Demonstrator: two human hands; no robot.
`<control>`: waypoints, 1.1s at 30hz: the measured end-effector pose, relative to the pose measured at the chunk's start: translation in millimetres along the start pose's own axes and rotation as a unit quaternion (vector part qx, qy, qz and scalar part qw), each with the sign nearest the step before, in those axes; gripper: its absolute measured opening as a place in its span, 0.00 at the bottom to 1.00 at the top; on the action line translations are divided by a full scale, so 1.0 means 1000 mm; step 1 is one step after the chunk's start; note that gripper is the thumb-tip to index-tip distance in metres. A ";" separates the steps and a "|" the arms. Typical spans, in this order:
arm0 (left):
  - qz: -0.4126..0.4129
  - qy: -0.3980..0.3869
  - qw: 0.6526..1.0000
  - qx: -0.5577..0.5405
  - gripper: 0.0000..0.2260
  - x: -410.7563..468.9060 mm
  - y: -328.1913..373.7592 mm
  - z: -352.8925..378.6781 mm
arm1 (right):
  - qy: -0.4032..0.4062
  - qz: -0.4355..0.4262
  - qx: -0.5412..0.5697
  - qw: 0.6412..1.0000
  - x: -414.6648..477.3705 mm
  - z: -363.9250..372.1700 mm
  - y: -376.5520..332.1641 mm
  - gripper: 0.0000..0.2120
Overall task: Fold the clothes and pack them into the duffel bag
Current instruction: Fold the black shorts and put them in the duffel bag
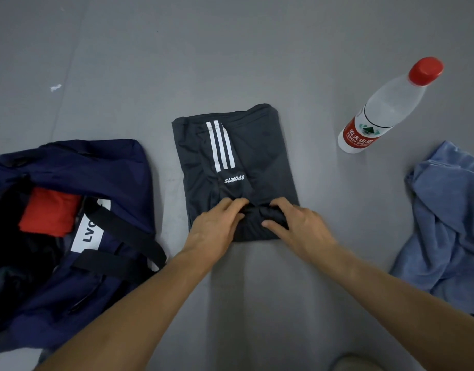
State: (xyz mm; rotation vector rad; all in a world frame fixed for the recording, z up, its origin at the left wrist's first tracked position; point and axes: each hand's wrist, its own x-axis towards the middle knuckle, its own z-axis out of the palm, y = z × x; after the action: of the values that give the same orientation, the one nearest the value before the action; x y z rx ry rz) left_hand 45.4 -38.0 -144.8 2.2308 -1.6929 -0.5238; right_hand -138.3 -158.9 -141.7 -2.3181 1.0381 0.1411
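since the folded dark garment (246, 162), lying centre, looks light, limp and slippery, left hand (217, 226) and right hand (300, 223) pinch its bunched near edge; support it underneath when carrying to the duffel bag (110, 167), left.

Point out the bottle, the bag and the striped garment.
bottle (393, 103): head view, on its clear body.
bag (96, 167): head view, on its navy top flap.
striped garment (262, 156): head view, on plain cloth right of the stripes.
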 end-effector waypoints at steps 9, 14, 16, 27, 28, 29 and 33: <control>0.061 0.135 0.980 0.131 0.17 -0.003 0.001 0.006 | -0.024 -0.185 -0.248 0.951 -0.008 0.026 0.019 0.35; 0.058 -0.004 0.991 0.119 0.28 -0.026 -0.002 0.017 | -0.055 -0.150 -0.238 0.958 0.006 0.021 0.016 0.40; 0.018 -0.060 0.993 0.102 0.37 -0.027 -0.013 0.018 | -0.065 -0.147 -0.242 0.957 0.012 0.018 0.015 0.40; -0.057 -0.038 0.996 -0.062 0.21 -0.015 -0.007 -0.012 | 0.024 -0.177 -0.113 0.978 0.013 -0.009 0.003 0.24; -0.063 -0.038 0.994 -0.074 0.16 -0.014 -0.006 -0.016 | 0.023 -0.159 -0.086 0.983 0.011 -0.013 -0.001 0.22; -0.067 -0.037 0.994 -0.082 0.13 -0.012 -0.005 -0.019 | 0.009 -0.129 -0.058 0.990 0.010 -0.019 -0.007 0.21; -0.107 -0.067 0.989 -0.084 0.12 -0.004 -0.005 -0.027 | -0.023 -0.039 -0.016 0.999 0.010 -0.024 -0.010 0.18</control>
State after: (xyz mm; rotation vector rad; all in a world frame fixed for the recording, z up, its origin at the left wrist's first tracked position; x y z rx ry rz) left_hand 60.8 -32.3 -122.0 2.3096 -1.4160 -0.8509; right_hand -127.3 -173.6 -120.3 -2.3697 0.9286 0.1809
